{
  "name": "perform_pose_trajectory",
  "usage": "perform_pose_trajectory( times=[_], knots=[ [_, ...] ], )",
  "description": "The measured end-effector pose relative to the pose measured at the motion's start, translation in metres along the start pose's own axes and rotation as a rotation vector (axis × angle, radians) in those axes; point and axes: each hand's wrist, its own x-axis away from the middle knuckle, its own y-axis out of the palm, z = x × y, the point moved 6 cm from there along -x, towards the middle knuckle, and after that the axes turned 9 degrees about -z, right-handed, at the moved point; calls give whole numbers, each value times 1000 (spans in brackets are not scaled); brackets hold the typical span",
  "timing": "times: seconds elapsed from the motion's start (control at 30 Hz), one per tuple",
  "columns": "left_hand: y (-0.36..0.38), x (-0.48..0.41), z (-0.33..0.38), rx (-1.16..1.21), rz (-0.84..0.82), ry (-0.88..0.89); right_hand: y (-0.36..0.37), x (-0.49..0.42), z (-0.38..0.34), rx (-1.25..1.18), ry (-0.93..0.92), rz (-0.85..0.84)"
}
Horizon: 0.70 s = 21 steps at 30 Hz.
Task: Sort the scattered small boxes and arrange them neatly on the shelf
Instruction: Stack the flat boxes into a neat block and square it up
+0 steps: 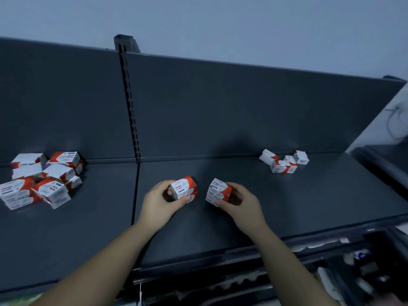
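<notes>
Pale blue wall [220, 23] is seen above a dark grey back panel [220, 107], which is split by a slotted post [130, 102] at 11 o'clock. Below the panel a dark shelf [220, 228] is spread across the view.

Near the shelf's middle, two short stacks of red-and-white boxes marked "PAPER CLIPS" are held, one in each hand. The left stack [184, 187] is gripped by the left hand [161, 202], whose fingers and thumb are curled round its near end. The right stack [218, 192] is gripped by the right hand [240, 204] in the same way, with the thumb laid along its lower edge. The stacks are kept apart by a narrow gap. Whether they rest on the shelf or are lifted just above it cannot be told.

At 9 o'clock, left of the post, a jumbled pile [42, 180] of like boxes is heaped, some tilted and some lying on others. At 2 o'clock, near the back panel, a small cluster [284, 161] of boxes is gathered, each touching its neighbours. At 5 o'clock, below the shelf's front edge, blurred goods [353, 272] are seen on a lower level.
</notes>
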Motion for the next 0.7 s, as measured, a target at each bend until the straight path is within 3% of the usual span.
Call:
perform_pose_trajectory(
  times=[0.33, 0.7],
  knots=[
    [-41, 71, 17, -41, 69, 20, 37, 40, -47, 51, -116, -131],
    [-92, 162, 34, 24, 167, -34, 90, 114, -68, 4, -125, -195]
  ],
)
